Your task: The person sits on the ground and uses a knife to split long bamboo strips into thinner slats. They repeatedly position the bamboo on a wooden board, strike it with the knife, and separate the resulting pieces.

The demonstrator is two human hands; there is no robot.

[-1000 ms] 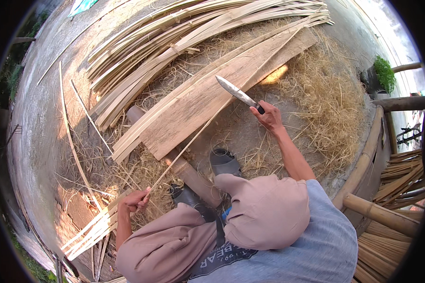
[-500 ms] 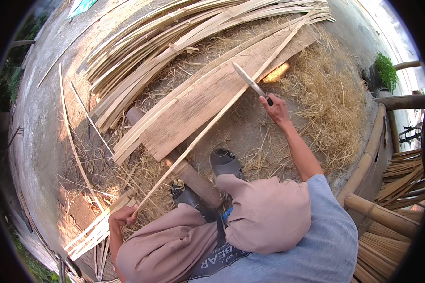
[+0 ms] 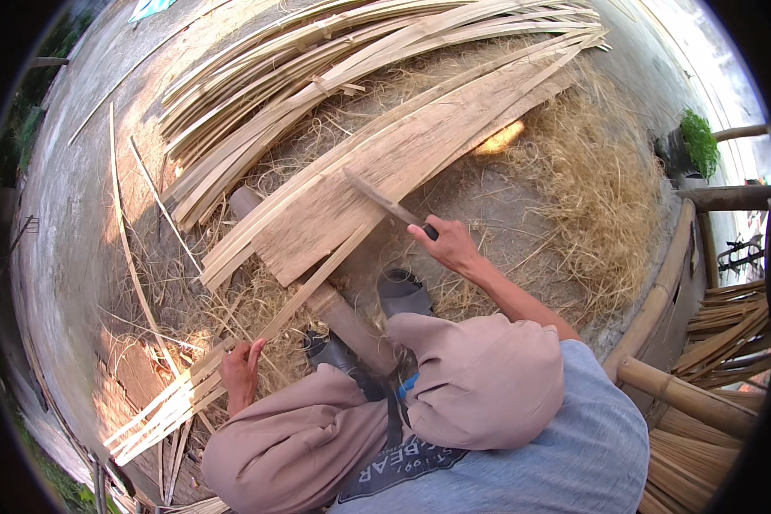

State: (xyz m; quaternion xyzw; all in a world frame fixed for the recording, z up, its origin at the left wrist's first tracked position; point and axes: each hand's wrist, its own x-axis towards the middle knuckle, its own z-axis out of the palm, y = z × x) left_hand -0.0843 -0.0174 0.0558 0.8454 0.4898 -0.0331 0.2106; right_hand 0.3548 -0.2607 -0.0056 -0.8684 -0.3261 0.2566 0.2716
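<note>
My left hand [image 3: 242,370] is closed around the near end of a pale bamboo strip [image 3: 321,276]. From there the strip runs up to the right, across the wide wooden plank [image 3: 304,224]. In my right hand [image 3: 451,245] is a knife [image 3: 382,200], its dark handle inside my closed fingers. The blade points up and left over the strip and plank; whether it touches the strip I cannot tell. Beside my left hand lies a small bunch of pale strips [image 3: 167,411]. More strips lie along the plank's far edge.
A large pile of bamboo strips [image 3: 274,107] lies beyond the plank. Curly shavings [image 3: 595,201] heap up on the right. A round log [image 3: 351,324] lies between my sandalled feet, under the plank's near end. Bamboo rails [image 3: 681,394] and more strips stand at the right.
My right hand has brought the knife left and nearer, from above the strip's far part to its middle. The strip now lies flatter along the plank, and my left hand has shifted slightly up.
</note>
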